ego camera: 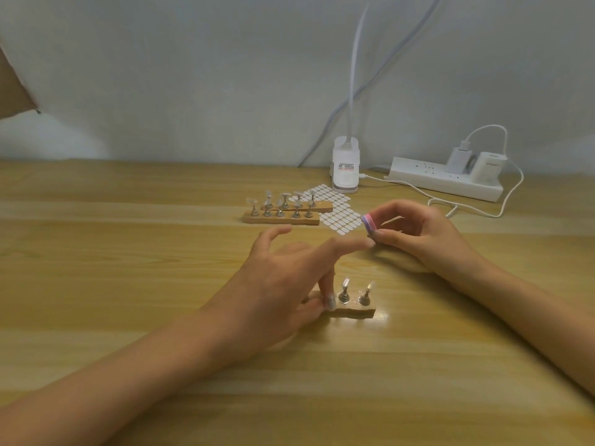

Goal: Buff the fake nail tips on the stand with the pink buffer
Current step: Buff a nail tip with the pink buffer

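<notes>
Pink buffer (368,223): a small block with pink and purple layers, pinched at its end between the thumb and fingertips of the right hand (418,235), held above the table at about 1 o'clock from the near stand (354,312). The fake nail tips (345,283) stand on that wooden stand at 6 o'clock of the view. Two clear tips show on metal holders at its right end.

The left hand (283,284) covers the stand's left part, fingers spread and loose, thumb tip pressing on the stand's top beside the nearer holder.

The table (128,252) is light wood with streaked grain, set against a pale grey wall (193,75). A brown cardboard edge (14,82) juts in at 10 o'clock.

At 12 o'clock from the near stand lie two more wooden stands (283,219) carrying rows of metal holders with clear tips, partly on a sheet of white oval stickers (341,214). Beyond, a white clip lamp (345,167) bears a label with a red band, its print too small to read. At 2 o'clock a white power strip (431,180) holds two white chargers (489,167) and a looping cable (513,191).
</notes>
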